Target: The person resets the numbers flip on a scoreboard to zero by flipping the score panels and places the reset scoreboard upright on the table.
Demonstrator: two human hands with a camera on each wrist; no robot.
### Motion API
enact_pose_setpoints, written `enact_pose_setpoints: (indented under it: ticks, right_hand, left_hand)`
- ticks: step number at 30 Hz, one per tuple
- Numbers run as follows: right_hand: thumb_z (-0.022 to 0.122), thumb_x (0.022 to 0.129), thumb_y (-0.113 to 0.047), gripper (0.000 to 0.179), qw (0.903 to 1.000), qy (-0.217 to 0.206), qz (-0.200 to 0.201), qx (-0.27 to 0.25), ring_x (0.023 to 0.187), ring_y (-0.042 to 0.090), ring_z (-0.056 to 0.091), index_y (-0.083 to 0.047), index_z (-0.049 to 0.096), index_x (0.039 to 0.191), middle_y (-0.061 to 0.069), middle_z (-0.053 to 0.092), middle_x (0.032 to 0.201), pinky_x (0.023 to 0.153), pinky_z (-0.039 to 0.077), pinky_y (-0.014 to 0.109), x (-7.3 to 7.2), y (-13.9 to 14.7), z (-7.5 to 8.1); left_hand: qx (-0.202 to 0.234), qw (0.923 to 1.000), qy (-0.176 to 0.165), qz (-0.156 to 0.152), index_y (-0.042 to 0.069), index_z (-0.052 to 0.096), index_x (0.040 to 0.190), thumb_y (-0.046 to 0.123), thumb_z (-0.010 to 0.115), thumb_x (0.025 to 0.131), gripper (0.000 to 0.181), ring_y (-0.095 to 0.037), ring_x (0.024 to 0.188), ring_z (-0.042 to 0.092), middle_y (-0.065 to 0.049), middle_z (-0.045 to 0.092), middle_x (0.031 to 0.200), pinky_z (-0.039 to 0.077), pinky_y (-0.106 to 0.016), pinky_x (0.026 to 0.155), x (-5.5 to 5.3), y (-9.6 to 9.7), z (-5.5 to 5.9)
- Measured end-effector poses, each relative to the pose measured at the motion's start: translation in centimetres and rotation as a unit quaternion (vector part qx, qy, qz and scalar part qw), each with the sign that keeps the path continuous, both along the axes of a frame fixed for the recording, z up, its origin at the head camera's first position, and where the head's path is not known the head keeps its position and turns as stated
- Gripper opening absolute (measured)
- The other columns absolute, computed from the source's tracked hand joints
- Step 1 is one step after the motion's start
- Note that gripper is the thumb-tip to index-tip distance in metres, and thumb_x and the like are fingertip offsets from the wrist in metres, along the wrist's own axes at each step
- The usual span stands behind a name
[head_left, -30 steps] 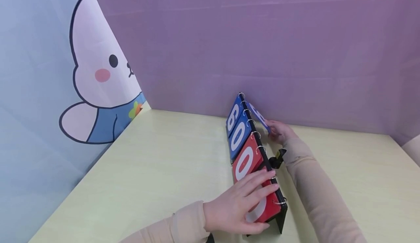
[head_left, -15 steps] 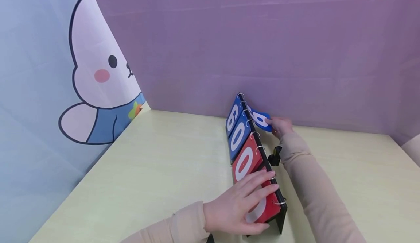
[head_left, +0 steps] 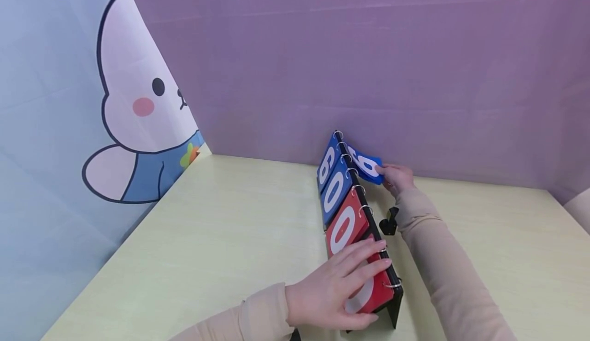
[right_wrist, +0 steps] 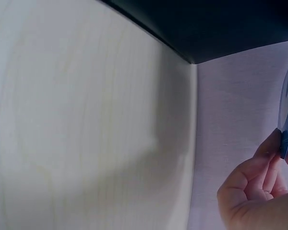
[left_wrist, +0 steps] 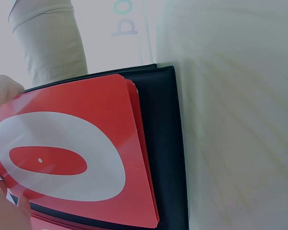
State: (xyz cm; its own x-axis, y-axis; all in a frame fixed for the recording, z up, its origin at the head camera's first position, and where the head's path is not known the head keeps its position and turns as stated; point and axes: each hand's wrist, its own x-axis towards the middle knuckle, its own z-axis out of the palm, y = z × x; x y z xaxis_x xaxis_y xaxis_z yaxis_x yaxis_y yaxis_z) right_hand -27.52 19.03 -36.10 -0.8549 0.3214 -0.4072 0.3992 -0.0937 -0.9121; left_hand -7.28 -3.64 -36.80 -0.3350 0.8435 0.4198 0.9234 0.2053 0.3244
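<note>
A flip scoreboard with a black frame [head_left: 397, 304] stands on the table, its blue and red number cards hung on metal rings. My left hand [head_left: 334, 290] lies with fairly straight fingers across the nearest red card [left_wrist: 101, 103], fingertips at the top rail and thumb by the lower edge. A white 0 on that card shows in the left wrist view. Behind the far end, my right hand [head_left: 397, 177] pinches the outer edge of a blue number card [head_left: 367, 166] between thumb and fingers. The front shows a blue 6 card [head_left: 327, 163], a blue 0 card [head_left: 335, 191] and a red 0 card [head_left: 343, 229].
The pale wooden table [head_left: 221, 218] extends on both sides of the scoreboard. A purple cloth backdrop [head_left: 369, 64] rises close behind its far end. A blue sheet with a cartoon figure [head_left: 143, 80] hangs at the left.
My right hand has lifted the blue card up and slightly away from the scoreboard's back, so its printed number faces upward more. My left hand has stayed in place.
</note>
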Motion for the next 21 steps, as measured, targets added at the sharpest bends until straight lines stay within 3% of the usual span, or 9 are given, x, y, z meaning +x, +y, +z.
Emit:
enact_pose_setpoints:
  ticks: [7,11,14,18,21]
  right_hand:
    - [0.06,0.09,-0.007,0.043,0.9993,0.036,-0.009,0.007,0.065,0.001,0.053,0.001,0.051,0.131,0.011,0.054,0.117,0.058,0.048,0.01,0.2,-0.2,-0.3]
    - [0.062,0.089,-0.007,0.037,0.9985,0.05,-0.019,0.012,0.067,0.0,0.052,0.001,0.055,0.124,0.006,0.055,0.109,0.064,0.048,0.011,0.4,-0.3,-0.4]
    - [0.062,0.089,-0.009,0.039,0.9982,0.055,-0.021,0.011,0.067,-0.001,0.053,0.001,0.054,0.126,0.004,0.056,0.105,0.071,0.05,0.014,0.6,-0.3,-0.3]
    - [0.06,0.092,-0.014,0.046,0.9978,0.066,-0.005,0.006,0.065,-0.002,0.053,0.002,0.049,0.134,0.001,0.057,0.096,0.074,0.051,0.015,0.9,-0.2,-0.3]
    - [0.055,0.094,-0.016,0.048,0.9964,0.08,0.027,0.004,0.065,-0.002,0.052,0.002,0.045,0.137,-0.001,0.053,0.092,0.069,0.049,0.014,1.0,0.0,-0.3]
  left_hand:
    - [0.001,1.0,0.001,-0.001,0.013,0.019,0.147,0.029,0.07,0.083,0.083,-0.021,0.145,0.014,-0.007,0.011,0.157,0.029,-0.028,0.113,0.0,0.0,0.0]
    - [0.0,1.0,-0.006,-0.003,0.013,0.019,0.147,0.028,0.069,0.083,0.083,-0.021,0.145,0.013,-0.007,0.011,0.157,0.029,-0.028,0.113,0.0,0.0,-0.1]
    - [-0.002,1.0,-0.003,-0.001,0.013,0.018,0.147,0.029,0.069,0.083,0.083,-0.02,0.145,0.013,-0.006,0.01,0.157,0.029,-0.029,0.113,-0.1,0.0,-0.1]
    - [-0.003,1.0,0.006,0.001,0.013,0.019,0.147,0.029,0.069,0.083,0.083,-0.02,0.145,0.013,-0.006,0.01,0.157,0.028,-0.029,0.114,-0.1,0.0,-0.1]
    - [-0.002,0.9999,0.012,0.002,0.013,0.019,0.147,0.03,0.069,0.083,0.083,-0.021,0.145,0.013,-0.007,0.011,0.157,0.027,-0.029,0.114,0.0,0.0,-0.1]
